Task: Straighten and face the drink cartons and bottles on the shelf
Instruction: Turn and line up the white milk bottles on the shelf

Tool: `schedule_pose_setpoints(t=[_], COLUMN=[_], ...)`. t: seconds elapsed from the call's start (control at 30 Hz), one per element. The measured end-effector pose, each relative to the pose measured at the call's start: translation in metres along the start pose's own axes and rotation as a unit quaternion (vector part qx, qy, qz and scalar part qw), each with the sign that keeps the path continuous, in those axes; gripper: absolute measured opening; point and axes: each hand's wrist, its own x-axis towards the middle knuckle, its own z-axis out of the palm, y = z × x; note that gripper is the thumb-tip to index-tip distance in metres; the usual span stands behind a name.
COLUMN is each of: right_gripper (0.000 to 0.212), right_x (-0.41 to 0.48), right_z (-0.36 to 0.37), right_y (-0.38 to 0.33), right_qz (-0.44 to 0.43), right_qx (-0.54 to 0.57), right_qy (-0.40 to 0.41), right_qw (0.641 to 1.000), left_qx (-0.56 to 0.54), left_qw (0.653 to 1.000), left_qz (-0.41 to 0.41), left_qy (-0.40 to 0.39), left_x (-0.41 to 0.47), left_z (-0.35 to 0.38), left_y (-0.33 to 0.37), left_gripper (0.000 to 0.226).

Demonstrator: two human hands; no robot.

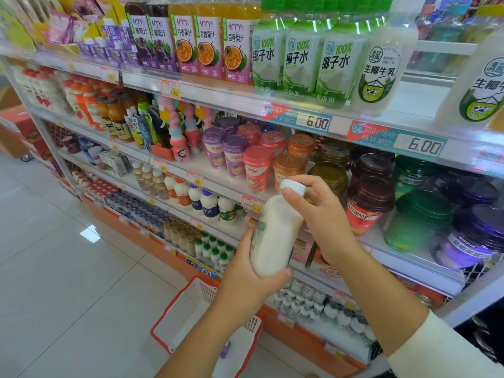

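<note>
Head view: a milk bottle (275, 233) is up in the air in front of the shelves (231, 99). It is tipped, so its cap (294, 186) points to 1 o'clock. The left hand (245, 279) wraps round its bottom. The right hand (320, 214) curls round the cap. More milk bottles (381, 64) stand on the top one, at 1 o'clock. A basket (188, 309) sits on the floor (68, 268) at 7 o'clock.

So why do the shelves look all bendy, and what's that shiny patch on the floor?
In the head view, the wide-angle lens bends the shelf edges into curves; the bright patch on the floor tiles is glare from a light; the purple-lidded jars at the right edge look blurry.
</note>
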Motion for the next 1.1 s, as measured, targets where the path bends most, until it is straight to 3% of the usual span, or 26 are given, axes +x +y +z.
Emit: schedule_pose_setpoints(t=[0.13, 0.3, 0.43, 0.53, 0.67, 0.77, 0.87, 0.93, 1.03, 1.1], right_gripper=[0.014, 0.021, 0.020, 0.014, 0.011, 0.011, 0.018, 0.026, 0.023, 0.018], right_x=[-0.002, -0.005, -0.010, -0.011, -0.010, -0.010, -0.011, -0.013, -0.016, -0.019], right_z=[-0.001, -0.003, -0.002, -0.003, -0.005, -0.010, -0.012, -0.011, -0.009, -0.010], right_y=[0.002, 0.008, 0.006, 0.005, 0.001, 0.002, 0.003, 0.002, 0.000, -0.002], right_qz=[0.033, 0.078, 0.071, 0.039, 0.031, 0.053, 0.068, 0.071, 0.057, 0.031], right_qx=[0.079, 0.197, 0.164, 0.035, 0.038, 0.119, 0.211, 0.236, 0.174, 0.101], right_qy=[0.010, -0.011, -0.044, -0.025, 0.010, 0.000, -0.025, -0.045, -0.045, -0.022], right_qw=[0.996, 0.977, 0.983, 0.998, 0.999, 0.991, 0.975, 0.968, 0.982, 0.994], left_qx=[-0.047, -0.276, -0.151, -0.053, -0.003, -0.056, -0.253, -0.297, -0.150, -0.049], left_qw=[0.998, 0.946, 0.984, 0.999, 1.000, 0.997, 0.951, 0.934, 0.984, 0.999], left_qz=[-0.015, -0.110, -0.066, -0.011, 0.018, -0.027, -0.112, -0.115, -0.061, -0.020], left_qy=[-0.038, -0.129, -0.073, 0.000, 0.017, -0.040, -0.141, -0.160, -0.070, 0.006], left_x=[-0.001, 0.002, -0.003, -0.005, -0.008, -0.004, 0.000, -0.002, -0.004, -0.007], left_z=[-0.006, -0.015, -0.012, -0.005, -0.001, -0.009, -0.017, -0.016, -0.008, -0.003], left_y=[-0.004, -0.009, -0.007, -0.006, -0.005, -0.006, -0.011, -0.011, -0.006, -0.001], left_gripper=[0.082, 0.068, 0.057, 0.068, 0.078, 0.079, 0.079, 0.074, 0.068, 0.071])
